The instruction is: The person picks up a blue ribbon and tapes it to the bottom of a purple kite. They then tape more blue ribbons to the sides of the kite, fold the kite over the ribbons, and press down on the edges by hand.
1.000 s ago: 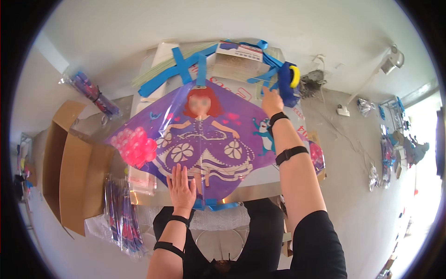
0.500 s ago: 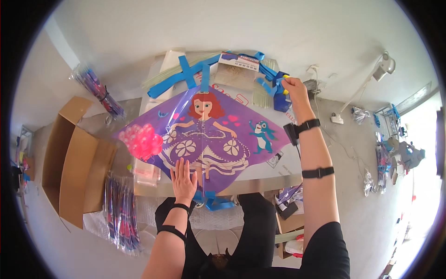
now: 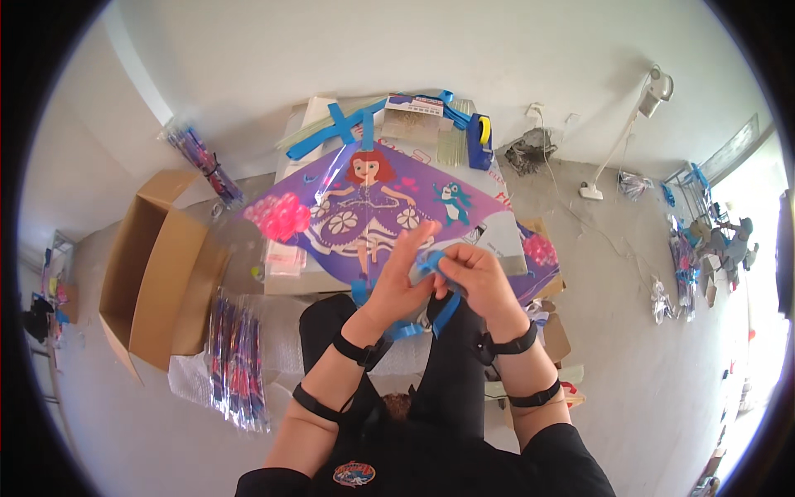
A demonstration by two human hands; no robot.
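Left hand [image 3: 402, 277] lifts off the purple kite [image 3: 368, 207] and right hand [image 3: 479, 280] comes back from the tape dispenser [image 3: 478, 145] | right: thumb and fingertips pinched on blue strip [image 3: 429, 263] | left: fingers nearly straight beside it, grip unclear | kite: on table [image 3: 503, 240], beyond both hands

My bench [image 3: 310, 284] stands before me, its plain front edge toward me. A white sheet with red print [image 3: 505, 245] covers much of its top, and over that a purple kite [image 3: 368, 203] lies spread flat, picture side up. Beyond the kite, blue strips [image 3: 341, 126] cross one another on the far left, beside a small printed box [image 3: 414, 105]. Pale thin rods [image 3: 453, 147] and a blue tape dispenser [image 3: 477, 151] sit at far right; clear packets [image 3: 286, 261] rest near left.
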